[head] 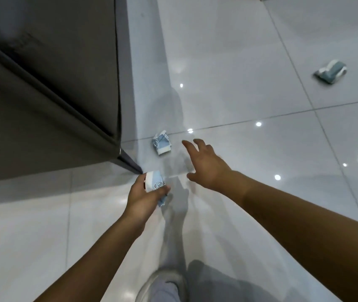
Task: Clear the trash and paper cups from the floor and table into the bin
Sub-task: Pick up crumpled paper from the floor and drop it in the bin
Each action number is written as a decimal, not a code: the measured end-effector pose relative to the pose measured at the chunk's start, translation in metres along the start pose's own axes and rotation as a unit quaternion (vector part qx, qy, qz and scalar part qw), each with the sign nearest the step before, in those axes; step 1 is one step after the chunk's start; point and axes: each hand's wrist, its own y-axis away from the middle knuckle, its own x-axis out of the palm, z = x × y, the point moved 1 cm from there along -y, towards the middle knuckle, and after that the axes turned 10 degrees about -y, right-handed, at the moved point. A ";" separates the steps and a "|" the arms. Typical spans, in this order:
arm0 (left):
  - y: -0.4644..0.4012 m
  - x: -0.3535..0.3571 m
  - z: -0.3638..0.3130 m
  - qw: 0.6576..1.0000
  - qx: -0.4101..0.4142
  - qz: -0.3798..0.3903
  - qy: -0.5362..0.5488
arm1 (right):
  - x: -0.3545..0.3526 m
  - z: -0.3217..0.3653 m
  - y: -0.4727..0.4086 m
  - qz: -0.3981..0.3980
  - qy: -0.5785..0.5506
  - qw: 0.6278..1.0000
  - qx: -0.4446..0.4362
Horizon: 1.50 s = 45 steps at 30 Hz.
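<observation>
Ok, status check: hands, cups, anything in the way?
Left hand grips crushed cup. Right hand open, near second cup on floor. Third cup farther off. Path clear.

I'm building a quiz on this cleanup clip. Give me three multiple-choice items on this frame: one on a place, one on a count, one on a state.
1. Where does the crushed cup nearest the right hand lie?
A. On the floor by the dark cabinet's corner
B. Inside a bin
C. On a chair

2. How many crushed cups lie on the floor, unheld?
A. None
B. Two
C. Five

3. What is the left hand doing?
A. Hanging open
B. Gripping a crushed cup
C. Pressing the floor

Answers:
1. A: the near cup rests on the tile floor beside the cabinet.
2. B: the near cup and a far cup.
3. B: its fingers curl round the held cup.
</observation>
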 end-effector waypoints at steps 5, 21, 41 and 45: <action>0.007 -0.025 0.025 0.998 0.001 -0.004 -0.056 | 0.019 0.022 -0.059 -0.011 0.020 0.999 -0.022; 0.003 -0.024 0.056 0.998 -0.037 0.013 -0.045 | 0.062 0.036 -0.092 -0.011 0.048 0.998 -0.036; 0.151 0.048 -0.192 0.926 0.090 0.178 -0.319 | -0.139 -0.005 0.248 -0.114 -0.118 0.975 0.152; 0.259 0.035 -0.274 0.904 0.119 0.217 -0.348 | -0.226 0.059 0.339 -0.139 -0.143 0.961 0.193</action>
